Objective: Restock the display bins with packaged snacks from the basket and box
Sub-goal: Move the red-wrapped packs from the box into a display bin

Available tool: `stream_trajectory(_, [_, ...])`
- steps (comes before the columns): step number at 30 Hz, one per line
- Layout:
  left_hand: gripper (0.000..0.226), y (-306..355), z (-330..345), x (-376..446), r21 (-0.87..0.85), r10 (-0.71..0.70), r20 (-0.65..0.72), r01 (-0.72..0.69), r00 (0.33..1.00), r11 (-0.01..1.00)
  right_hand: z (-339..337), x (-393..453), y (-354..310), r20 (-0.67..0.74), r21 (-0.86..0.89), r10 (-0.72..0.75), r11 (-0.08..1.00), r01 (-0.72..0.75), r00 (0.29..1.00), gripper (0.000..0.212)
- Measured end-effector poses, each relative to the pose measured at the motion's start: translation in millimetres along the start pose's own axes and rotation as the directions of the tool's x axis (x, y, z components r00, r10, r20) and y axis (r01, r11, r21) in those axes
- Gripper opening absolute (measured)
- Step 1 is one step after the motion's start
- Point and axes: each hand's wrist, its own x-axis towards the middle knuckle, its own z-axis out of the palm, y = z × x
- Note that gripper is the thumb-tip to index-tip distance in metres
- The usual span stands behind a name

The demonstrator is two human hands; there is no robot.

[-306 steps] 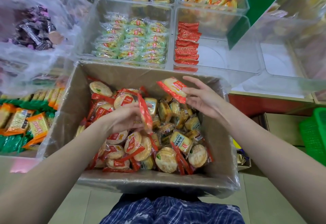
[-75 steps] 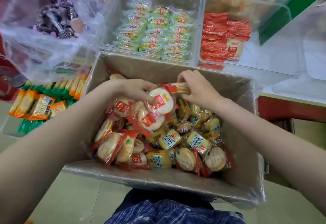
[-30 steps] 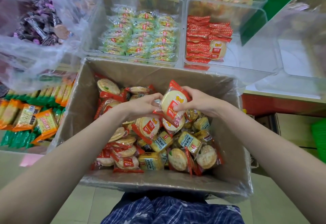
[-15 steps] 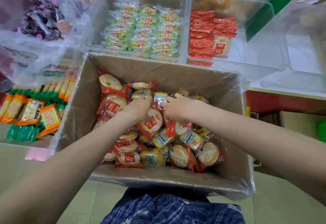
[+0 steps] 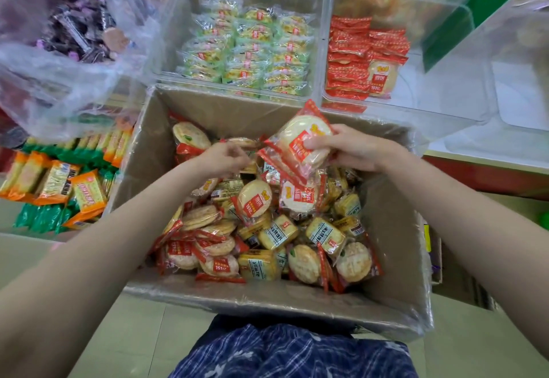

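A stack of red-trimmed rice cracker packs (image 5: pixel 300 145) had come up out of the box (image 5: pixel 261 303), gripped in the right hand (image 5: pixel 347 148); half a second before, both hands were pressed down among the snacks. The left hand (image 5: pixel 225 159), fingers curled, seemed to pinch another pack, though I could not tell for certain. That bundle looked ready for the half-filled clear bin (image 5: pixel 445 92) of matching red packs beyond.
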Motion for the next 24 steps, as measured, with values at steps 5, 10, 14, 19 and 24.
stream_trajectory(5, [0.051, -5, 29, 11, 0.665, -0.065, 0.164, -0.062, 0.984, 0.744, -10, -4, 1, -0.023, -0.098, 0.018, 0.995, -0.021, 1.0, 0.044])
stream_trajectory(10, [0.034, 30, 4, 10, 0.452, -0.052, 0.268, -0.078, 0.962, 0.888, -10, -16, -14, 0.052, -0.283, 0.015, 0.959, 0.001, 0.999, 0.074])
stream_trajectory(14, [0.038, 77, -18, -4, -0.156, 0.092, 0.37, -0.036, 0.925, 0.987, -19, -26, -29, 0.071, 0.018, -0.103, 0.995, 0.102, 0.992, 0.068])
stream_trajectory(19, [0.018, 135, -22, 5, -0.271, 0.255, 0.311, -0.172, 0.916, 0.947, -49, -42, -45, -0.017, 0.047, -0.199, 0.979, 0.199, 0.98, 0.09])
stream_trajectory(24, [0.012, 188, 1, 30, -0.34, 0.313, 0.017, -0.288, 0.95, 0.895, -96, -57, -66, -0.298, -0.001, -0.316, 0.944, 0.331, 0.901, 0.056])
